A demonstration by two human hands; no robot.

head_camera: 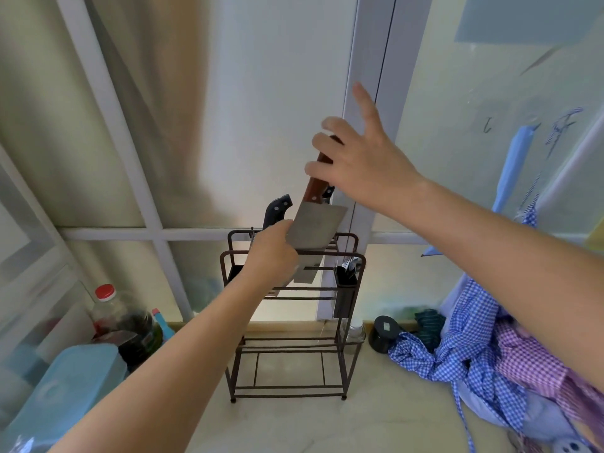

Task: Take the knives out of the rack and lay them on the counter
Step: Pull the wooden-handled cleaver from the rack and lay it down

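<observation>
Right hand [356, 161] wrapped the cleaver [315, 230] by its wooden handle, index finger spread, blade half out of the rack [291, 322]. Left hand [273, 253] pressed on the rack's top rail (probably steadying it). A black-handled knife [277, 209] stayed slotted; counter [376, 420] below.

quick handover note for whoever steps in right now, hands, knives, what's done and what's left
Right hand: gripping the wooden-handled steel cleaver, partly lifted out of the dark metal wire rack.
Left hand: touching the cleaver's blade near the rack top.
Black-handled knife: in the rack; another black handle shows behind the cleaver.
Done: no knife visible on the pale stone counter.
Left: lay the cleaver down, then the others.
</observation>
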